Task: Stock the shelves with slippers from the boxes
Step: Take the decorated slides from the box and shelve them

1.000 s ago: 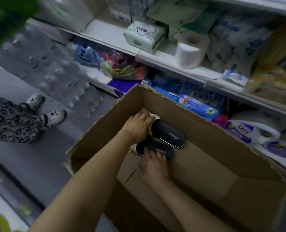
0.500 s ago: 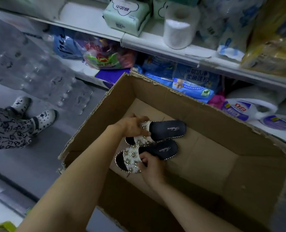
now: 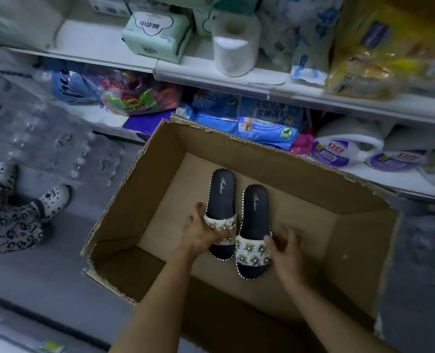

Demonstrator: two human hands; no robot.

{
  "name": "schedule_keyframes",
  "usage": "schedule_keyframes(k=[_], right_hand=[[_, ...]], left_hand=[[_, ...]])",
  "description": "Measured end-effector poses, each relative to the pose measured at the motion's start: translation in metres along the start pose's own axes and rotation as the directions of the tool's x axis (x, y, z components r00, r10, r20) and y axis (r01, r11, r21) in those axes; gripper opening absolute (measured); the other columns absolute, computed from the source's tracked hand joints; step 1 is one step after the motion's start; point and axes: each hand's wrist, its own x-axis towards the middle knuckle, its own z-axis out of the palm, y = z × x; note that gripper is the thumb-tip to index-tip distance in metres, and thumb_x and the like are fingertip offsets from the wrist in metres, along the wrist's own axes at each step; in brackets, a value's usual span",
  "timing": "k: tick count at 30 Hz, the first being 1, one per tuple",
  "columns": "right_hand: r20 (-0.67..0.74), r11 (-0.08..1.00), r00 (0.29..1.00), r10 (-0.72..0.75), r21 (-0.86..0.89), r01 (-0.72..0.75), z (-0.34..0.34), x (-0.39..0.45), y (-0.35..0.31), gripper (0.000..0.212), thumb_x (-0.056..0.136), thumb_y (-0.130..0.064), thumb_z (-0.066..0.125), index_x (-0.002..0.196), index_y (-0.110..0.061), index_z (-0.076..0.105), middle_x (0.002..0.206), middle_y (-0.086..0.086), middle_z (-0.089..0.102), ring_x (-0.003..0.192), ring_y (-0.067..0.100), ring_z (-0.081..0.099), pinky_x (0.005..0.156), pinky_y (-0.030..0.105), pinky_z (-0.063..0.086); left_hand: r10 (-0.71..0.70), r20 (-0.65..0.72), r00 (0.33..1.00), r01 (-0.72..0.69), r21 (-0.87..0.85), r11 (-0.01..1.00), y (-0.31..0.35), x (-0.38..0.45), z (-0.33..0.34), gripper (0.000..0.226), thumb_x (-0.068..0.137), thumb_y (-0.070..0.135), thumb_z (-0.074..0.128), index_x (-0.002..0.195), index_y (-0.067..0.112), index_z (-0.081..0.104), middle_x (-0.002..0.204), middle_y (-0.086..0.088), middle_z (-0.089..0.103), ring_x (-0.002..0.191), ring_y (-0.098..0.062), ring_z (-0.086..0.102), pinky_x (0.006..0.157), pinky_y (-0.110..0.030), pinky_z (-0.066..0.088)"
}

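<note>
Holding both hands point(image 3: 241, 240) on black slippers point(image 3: 239, 207) marked "Fashion".

Dim, cool, even light; soft motion blur toward the edges, wide-angle bending of the shelf point(image 3: 236, 80) lines.

Upper shelf: tissue pack point(image 3: 157, 34), toilet roll point(image 3: 234, 42).
Lower shelf: detergent jug point(image 3: 343, 146).
Floor: bystander's patterned clogs point(image 3: 54, 200).

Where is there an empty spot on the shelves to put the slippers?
Bare patches: the upper shelf left of the green tissue pack, and a strip in front of the toilet roll. The lower shelf shows some room in front of the detergent jugs. Elsewhere packs crowd both shelves. The cardboard box floor right of the slippers is bare.
</note>
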Motion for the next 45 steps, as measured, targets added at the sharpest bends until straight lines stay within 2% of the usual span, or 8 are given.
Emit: schedule_keyframes(k=[2, 5, 10, 17, 22, 34, 40, 45], right_hand=[[0.149, 0.957, 0.967, 0.206, 0.176, -0.231, 0.007, -0.006, 0.005, 0.099, 0.068, -0.049, 0.083, 0.147, -0.023, 0.032, 0.137, -0.001, 0.045, 0.123, 0.020, 0.047, 0.103, 0.043, 0.042], [0.175, 0.982, 0.966, 0.190, -0.043, -0.185, 0.017, -0.006, 0.013, 0.125, 0.035, -0.066, 0.084, 0.144, -0.030, 0.035, 0.144, 0.001, 0.037, 0.129, 0.025, 0.041, 0.105, 0.052, 0.040], [0.121, 0.968, 0.978, 0.168, 0.167, -0.187, 0.012, -0.003, 0.005, 0.094, 0.055, -0.017, 0.094, 0.134, -0.027, 0.043, 0.135, 0.001, 0.033, 0.112, 0.025, 0.052, 0.092, 0.040, 0.051], [0.226, 0.854, 0.966, 0.129, 0.469, -0.224, -0.029, -0.012, -0.007, 0.078, 0.065, 0.005, 0.084, 0.128, -0.024, 0.049, 0.108, 0.001, 0.068, 0.087, 0.012, 0.067, 0.057, 0.017, 0.051], [0.236, 0.805, 0.968, 0.082, 0.557, -0.204, -0.059, -0.039, -0.019, 0.071, 0.064, -0.003, 0.086, 0.125, -0.023, 0.054, 0.104, -0.002, 0.071, 0.090, 0.016, 0.069, 0.063, 0.024, 0.054], [0.022, 0.675, 0.974, -0.224, 0.724, 0.139, -0.188, -0.106, -0.087, 0.059, 0.069, 0.006, 0.081, 0.119, -0.019, 0.061, 0.098, 0.003, 0.075, 0.088, 0.019, 0.073, 0.069, 0.028, 0.059], [-0.156, 0.585, 0.909, -0.387, 0.721, 0.373, -0.290, -0.121, -0.116, 0.068, 0.066, 0.005, 0.083, 0.119, -0.030, 0.060, 0.104, -0.003, 0.074, 0.094, 0.015, 0.071, 0.079, 0.030, 0.058], [-0.316, 0.492, 0.832, -0.457, 0.689, 0.532, -0.402, -0.145, -0.113, 0.068, 0.068, 0.009, 0.080, 0.119, -0.030, 0.058, 0.106, -0.002, 0.073, 0.095, 0.013, 0.069, 0.079, 0.028, 0.057]], left_hand=[[-0.034, -0.015, 0.999, 0.033, -0.044, 0.998, -0.002, -0.005, 0.012, 0.123, 0.037, 0.066, 0.090, 0.141, 0.037, 0.032, 0.132, 0.001, 0.039, 0.126, -0.026, 0.046, 0.107, -0.047, 0.046], [-0.035, -0.038, 0.999, 0.032, -0.090, 0.995, -0.012, -0.003, 0.022, 0.122, 0.029, 0.072, 0.088, 0.135, 0.039, 0.039, 0.132, 0.000, 0.043, 0.124, -0.027, 0.049, 0.100, -0.048, 0.051], [0.004, -0.081, 0.997, -0.022, -0.225, 0.974, -0.012, -0.016, 0.033, 0.089, 0.044, 0.054, 0.095, 0.117, 0.038, 0.047, 0.127, -0.001, 0.053, 0.110, -0.020, 0.062, 0.090, -0.040, 0.058], [-0.052, -0.019, 0.998, 0.035, -0.497, 0.867, 0.001, -0.051, 0.044, 0.059, 0.081, 0.018, 0.080, 0.123, 0.014, 0.039, 0.111, -0.011, 0.063, 0.088, -0.023, 0.070, 0.061, -0.027, 0.057], [-0.087, 0.007, 0.996, 0.073, -0.630, 0.773, 0.005, -0.085, 0.048, 0.067, 0.076, 0.025, 0.083, 0.127, 0.020, 0.040, 0.116, -0.013, 0.062, 0.097, -0.033, 0.069, 0.084, -0.052, 0.059], [0.201, -0.216, 0.955, -0.293, -0.779, 0.554, 0.102, -0.214, 0.045, 0.080, 0.053, 0.033, 0.087, 0.125, 0.033, 0.052, 0.116, -0.014, 0.068, 0.096, -0.035, 0.071, 0.074, -0.044, 0.058], [0.439, -0.348, 0.828, -0.544, -0.685, 0.484, 0.204, -0.272, 0.070, 0.070, 0.066, 0.017, 0.079, 0.130, 0.024, 0.050, 0.110, -0.009, 0.070, 0.092, -0.022, 0.071, 0.072, -0.031, 0.058], [0.613, -0.354, 0.706, -0.664, -0.632, 0.399, 0.289, -0.331, 0.118, 0.082, 0.057, 0.033, 0.086, 0.130, 0.029, 0.050, 0.123, -0.012, 0.064, 0.102, -0.022, 0.068, 0.078, -0.030, 0.057]])
